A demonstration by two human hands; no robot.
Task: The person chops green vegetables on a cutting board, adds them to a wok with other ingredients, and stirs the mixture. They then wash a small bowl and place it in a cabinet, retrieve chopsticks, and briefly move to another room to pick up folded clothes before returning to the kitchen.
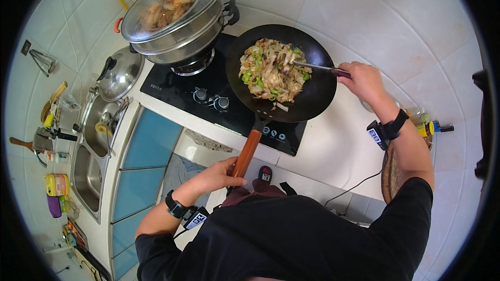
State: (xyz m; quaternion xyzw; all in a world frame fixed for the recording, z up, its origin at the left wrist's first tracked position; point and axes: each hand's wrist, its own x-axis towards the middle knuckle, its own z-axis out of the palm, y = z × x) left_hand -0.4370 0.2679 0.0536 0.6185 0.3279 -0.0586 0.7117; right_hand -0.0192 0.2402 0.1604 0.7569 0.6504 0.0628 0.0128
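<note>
My left hand (pixel 220 175) grips the wooden handle (pixel 247 152) of a black wok (pixel 320 89) that sits over the right side of the stove. In the wok lies a heap of chopped cooked food (pixel 269 72) with pale strips and green pepper slices; part of it is blurred. My right hand (pixel 362 81) holds a metal utensil (pixel 316 66) by its dark handle, from the wok's right side. The utensil's far end is hidden in the food, so its kind cannot be told.
A steamer pot with a glass lid (pixel 168 11) stands on the rear-left burner of the black glass cooktop (pixel 172 89). A metal lid (pixel 123 76) lies by the double sink (pixel 88 179). A round wooden board (pixel 390 175) and bottles (pixel 422 125) are at the right.
</note>
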